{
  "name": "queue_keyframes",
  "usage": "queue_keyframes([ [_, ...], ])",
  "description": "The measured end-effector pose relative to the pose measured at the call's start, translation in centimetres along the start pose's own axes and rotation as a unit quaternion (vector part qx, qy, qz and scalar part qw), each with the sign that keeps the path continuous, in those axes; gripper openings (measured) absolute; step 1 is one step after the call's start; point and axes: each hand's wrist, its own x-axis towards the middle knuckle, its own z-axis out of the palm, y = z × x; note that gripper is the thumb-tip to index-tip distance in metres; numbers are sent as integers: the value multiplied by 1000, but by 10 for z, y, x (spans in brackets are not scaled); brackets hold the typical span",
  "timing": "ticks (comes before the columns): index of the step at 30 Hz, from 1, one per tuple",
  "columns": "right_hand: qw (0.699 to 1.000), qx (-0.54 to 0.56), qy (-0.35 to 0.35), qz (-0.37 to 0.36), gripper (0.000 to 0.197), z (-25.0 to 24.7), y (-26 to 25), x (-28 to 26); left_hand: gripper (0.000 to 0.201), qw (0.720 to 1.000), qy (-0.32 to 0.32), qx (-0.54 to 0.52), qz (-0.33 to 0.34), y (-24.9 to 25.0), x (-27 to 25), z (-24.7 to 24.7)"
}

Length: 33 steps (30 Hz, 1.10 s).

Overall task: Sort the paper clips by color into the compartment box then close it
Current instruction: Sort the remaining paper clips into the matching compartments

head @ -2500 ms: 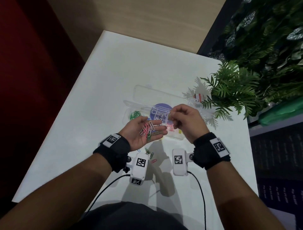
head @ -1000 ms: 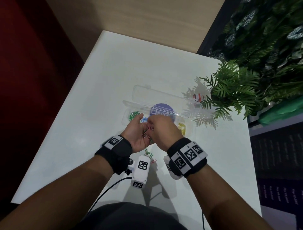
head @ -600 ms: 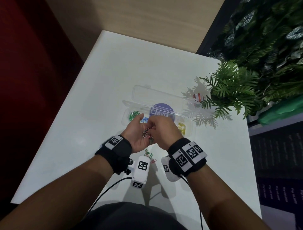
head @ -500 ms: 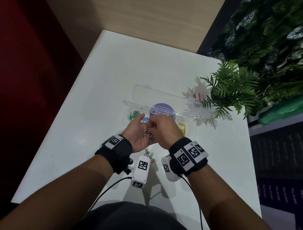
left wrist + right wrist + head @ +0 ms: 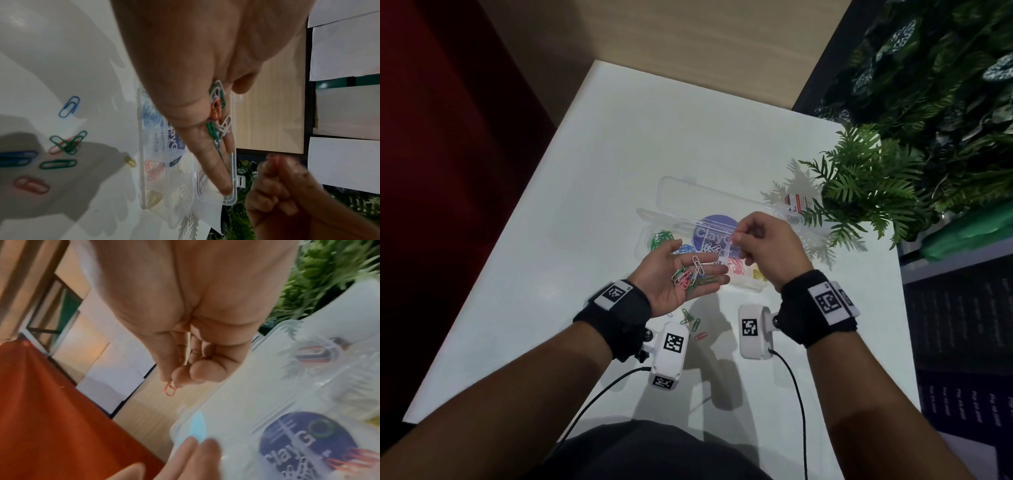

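Observation:
My left hand (image 5: 702, 261) lies palm up over the table's near middle, fingers straight, carrying a small heap of pink, white and green paper clips (image 5: 690, 274), also seen in the left wrist view as paper clips (image 5: 217, 113). My right hand (image 5: 736, 237) pinches one pink paper clip (image 5: 170, 388) between thumb and fingertips, raised above the clear compartment box (image 5: 645, 236). The box stands open, its lid (image 5: 681, 190) lying behind. Its compartments hold green clips (image 5: 661, 238), blue clips (image 5: 685, 248), white, pink clips (image 5: 737, 264) and yellow clips (image 5: 758, 274).
Several loose clips lie on the white table (image 5: 619, 144) under my left wrist: blue (image 5: 68, 106), green (image 5: 58, 164), red (image 5: 30, 185), yellow (image 5: 130, 161). A fern (image 5: 866, 192) overhangs the box's right end, with a small red-and-white item (image 5: 794, 202) beneath it.
My right hand has lifted off the left palm and moved right and away, over the box, with a pink clip pinched. The left palm with its clips is uncovered again.

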Motion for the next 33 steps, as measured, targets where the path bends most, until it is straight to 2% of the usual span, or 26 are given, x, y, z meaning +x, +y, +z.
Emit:
queue_keyframes([
  [4, 995, -68, 47, 61, 13, -7, 34, 25, 59, 1000, 2, -18, 5, 2, -1, -9],
  [8, 979, -157, 34, 122, 16, 3, 65, 47, 57, 999, 1, -30, 11, 4, -2, -10],
  [12, 970, -200, 25, 132, 26, 7, 74, 53, 57, 999, 5, -37, 11, 5, 0, -9],
  [14, 971, -208, 40, 115, 17, 4, 67, 49, 58, 999, 4, -36, 9, 6, 0, -7],
  [17, 979, -194, 48, 38, 8, -1, 45, 36, 58, 999, 3, -32, 10, 5, 2, -4],
  [20, 984, -175, 15, -35, 4, 4, 14, 11, 59, 1000, 7, -16, 12, 3, 4, 1],
  [22, 984, -164, -36, -57, 3, 13, -3, -6, 59, 1000, 1, -7, 17, 1, 5, 3],
  [24, 972, -195, -105, -82, 5, 24, -14, -20, 53, 1000, 1, -5, 21, -1, 4, 6],
  [26, 945, -269, -147, -115, 11, 34, -19, -29, 50, 1000, 18, 2, 25, -2, 3, 7],
  [28, 927, -316, -154, -130, 14, 41, -20, -33, 51, 999, 33, 10, 28, -3, 2, 7],
  [33, 909, -365, -154, -127, 19, 48, -23, -37, 55, 998, 50, 16, 29, -5, -1, 6],
])
